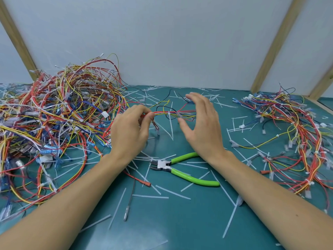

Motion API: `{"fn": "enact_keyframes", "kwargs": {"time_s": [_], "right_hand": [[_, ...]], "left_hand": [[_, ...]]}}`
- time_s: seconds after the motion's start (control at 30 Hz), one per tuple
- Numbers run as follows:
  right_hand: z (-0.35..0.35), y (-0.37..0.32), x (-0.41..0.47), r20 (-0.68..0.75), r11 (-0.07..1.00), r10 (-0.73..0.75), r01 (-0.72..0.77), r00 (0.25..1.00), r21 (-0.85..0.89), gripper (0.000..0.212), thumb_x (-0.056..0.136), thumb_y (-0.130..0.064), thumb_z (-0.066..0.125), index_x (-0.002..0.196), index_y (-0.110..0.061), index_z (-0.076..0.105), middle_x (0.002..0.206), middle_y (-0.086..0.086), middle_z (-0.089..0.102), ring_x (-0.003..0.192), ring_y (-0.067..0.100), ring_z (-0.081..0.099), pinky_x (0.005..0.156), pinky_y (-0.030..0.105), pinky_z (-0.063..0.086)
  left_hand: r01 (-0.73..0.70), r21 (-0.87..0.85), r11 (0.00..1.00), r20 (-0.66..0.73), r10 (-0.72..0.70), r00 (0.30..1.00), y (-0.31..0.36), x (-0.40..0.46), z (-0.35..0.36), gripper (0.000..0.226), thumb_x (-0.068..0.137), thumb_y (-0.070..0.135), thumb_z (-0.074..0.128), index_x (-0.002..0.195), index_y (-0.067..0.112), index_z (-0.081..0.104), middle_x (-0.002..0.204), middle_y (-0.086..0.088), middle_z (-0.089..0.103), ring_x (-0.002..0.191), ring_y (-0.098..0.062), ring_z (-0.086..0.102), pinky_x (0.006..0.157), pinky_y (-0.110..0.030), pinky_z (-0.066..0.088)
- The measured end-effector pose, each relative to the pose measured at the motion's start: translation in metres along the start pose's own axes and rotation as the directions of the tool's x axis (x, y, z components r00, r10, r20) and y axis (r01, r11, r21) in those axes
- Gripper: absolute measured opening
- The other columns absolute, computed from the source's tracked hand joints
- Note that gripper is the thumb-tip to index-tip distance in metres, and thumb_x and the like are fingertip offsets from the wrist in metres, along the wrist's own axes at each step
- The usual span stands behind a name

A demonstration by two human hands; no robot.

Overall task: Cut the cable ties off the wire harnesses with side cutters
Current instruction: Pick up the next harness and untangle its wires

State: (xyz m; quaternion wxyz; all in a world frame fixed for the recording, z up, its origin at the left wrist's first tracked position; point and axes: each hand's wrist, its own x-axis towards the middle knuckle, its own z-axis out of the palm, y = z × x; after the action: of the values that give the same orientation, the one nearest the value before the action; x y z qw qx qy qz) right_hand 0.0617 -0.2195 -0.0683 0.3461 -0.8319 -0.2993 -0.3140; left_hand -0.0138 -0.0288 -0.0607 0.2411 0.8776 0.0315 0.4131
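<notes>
1. We are pinching one wire harness [169,114] at its left end with the left hand [128,134], fingers and thumb curled round the red wires, and lifting it just above the green mat [180,222] between the two piles.
2. We are holding the right hand [201,127] open beside the harness's other end, fingers spread and gripping nothing; its thumb tip is sitting close to a white cable tie [179,115], though we cannot tell whether it is touching.
3. The side cutters [180,168] are lying untouched on the mat, just below the right wrist, green handles pointing right and blades pointing left.
4. We are judging this as the step of picking and presenting a harness, with no cut started on it yet. The next move is calling for the right hand to drop back, take the cutters, and bring the blades to a tie without nicking the wires.
5. The big tangled pile [59,114] is crowding the left side, and the smaller pile [297,134] is lining the right edge. The middle strip is giving us working room, though cut tie scraps [162,191] are littering it around the cutters.
</notes>
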Motion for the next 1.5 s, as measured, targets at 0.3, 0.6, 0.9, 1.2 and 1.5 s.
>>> {"fn": "enact_keyframes", "kwargs": {"time_s": [0.3, 0.6, 0.9, 1.2, 1.5], "right_hand": [[0.003, 0.016, 0.003, 0.074, 0.833, 0.437, -0.435, 0.896, 0.343, 0.031, 0.09, -0.037, 0.077, 0.112, -0.031, 0.056, 0.091, -0.015, 0.069, 0.083, 0.002, 0.065, 0.076, 0.028, 0.052], [0.001, 0.02, 0.005, 0.077, 0.772, 0.505, -0.49, 0.86, 0.405, 0.043, 0.11, -0.035, 0.043, 0.077, -0.014, 0.061, 0.058, -0.004, 0.059, 0.053, 0.014, 0.049, 0.057, 0.033, 0.04], [0.002, 0.014, 0.003, 0.093, 0.835, 0.408, -0.413, 0.908, 0.365, 0.013, 0.102, -0.028, 0.059, 0.104, -0.019, 0.068, 0.085, -0.01, 0.072, 0.076, 0.008, 0.065, 0.08, 0.043, 0.056], [0.006, 0.009, 0.0, 0.235, 0.919, 0.197, -0.263, 0.952, 0.294, 0.048, 0.089, -0.032, 0.078, 0.132, -0.026, 0.057, 0.105, -0.011, 0.074, 0.093, 0.01, 0.069, 0.089, 0.037, 0.054], [0.0, 0.004, 0.003, -0.056, 0.795, 0.359, -0.274, 0.932, 0.541, 0.03, 0.106, -0.024, 0.054, 0.079, -0.013, 0.056, 0.066, 0.01, 0.056, 0.053, 0.033, 0.053, 0.053, 0.045, 0.047]], "left_hand": [[0.118, -0.089, 0.989, 0.061, -0.112, 0.992, -0.005, 0.0, 0.0, 0.02, 0.1, 0.026, 0.059, 0.084, 0.016, 0.066, 0.075, 0.004, 0.059, 0.072, -0.022, 0.052, 0.065, -0.035, 0.038], [0.253, -0.3, 0.92, 0.131, -0.223, 0.966, -0.009, 0.004, 0.001, 0.034, 0.104, 0.019, 0.053, 0.07, 0.02, 0.057, 0.057, 0.004, 0.042, 0.055, -0.01, 0.035, 0.054, -0.029, 0.026], [0.329, -0.509, 0.795, 0.006, -0.379, 0.925, -0.018, 0.009, 0.002, 0.043, 0.106, 0.029, 0.047, 0.064, 0.018, 0.043, 0.06, -0.002, 0.035, 0.062, -0.021, 0.032, 0.058, -0.036, 0.027], [0.314, -0.601, 0.735, 0.132, -0.296, 0.946, -0.011, 0.007, 0.0, 0.034, 0.107, 0.019, 0.047, 0.077, 0.009, 0.056, 0.053, 0.001, 0.035, 0.052, -0.02, 0.034, 0.046, -0.024, 0.029], [0.132, -0.243, 0.961, 0.196, -0.085, 0.977, -0.008, -0.002, 0.004, 0.03, 0.103, 0.026, 0.055, 0.076, 0.022, 0.065, 0.055, 0.005, 0.048, 0.055, -0.015, 0.044, 0.054, -0.036, 0.034]]}}
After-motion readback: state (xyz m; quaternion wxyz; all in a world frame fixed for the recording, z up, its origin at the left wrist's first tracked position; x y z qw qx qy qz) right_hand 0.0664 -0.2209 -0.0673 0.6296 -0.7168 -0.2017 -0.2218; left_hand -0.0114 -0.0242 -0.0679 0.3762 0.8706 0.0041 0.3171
